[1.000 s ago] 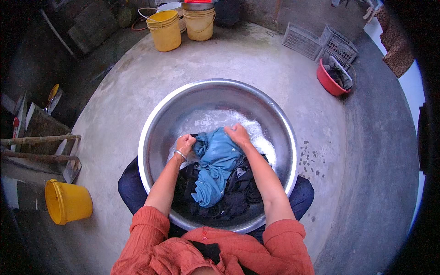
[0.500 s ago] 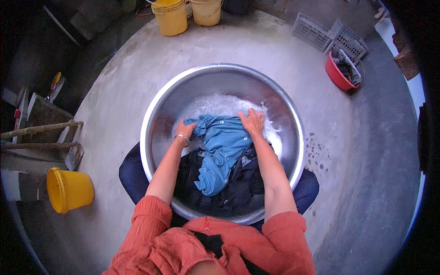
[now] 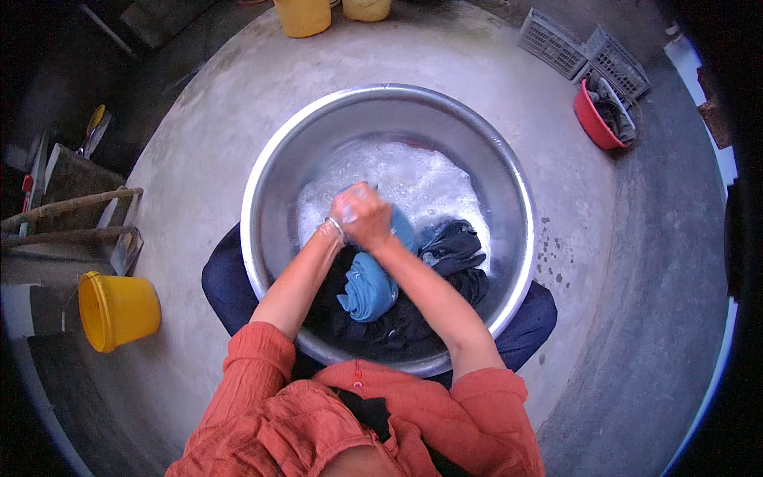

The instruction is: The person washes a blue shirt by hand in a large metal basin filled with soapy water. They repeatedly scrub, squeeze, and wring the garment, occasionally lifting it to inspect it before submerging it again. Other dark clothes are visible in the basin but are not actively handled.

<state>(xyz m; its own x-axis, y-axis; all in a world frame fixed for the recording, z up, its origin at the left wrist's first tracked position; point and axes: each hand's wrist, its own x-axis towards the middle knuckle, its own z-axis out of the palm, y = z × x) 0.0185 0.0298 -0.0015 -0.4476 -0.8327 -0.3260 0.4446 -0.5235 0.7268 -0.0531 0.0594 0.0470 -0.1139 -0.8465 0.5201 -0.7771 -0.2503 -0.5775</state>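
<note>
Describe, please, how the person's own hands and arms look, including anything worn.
The left hand and right hand are bare, without gloves. A thin, silvery bangle circles the left wrist; none shows on the right. The orange-red sleeves are wrinkled and end near the elbows.

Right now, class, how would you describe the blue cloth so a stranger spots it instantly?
Find the big round metal basin at the centre of the view. On its near side lie dark clothes; the blue cloth sits bunched on them, its colour setting it apart from those blackish neighbours.
</note>
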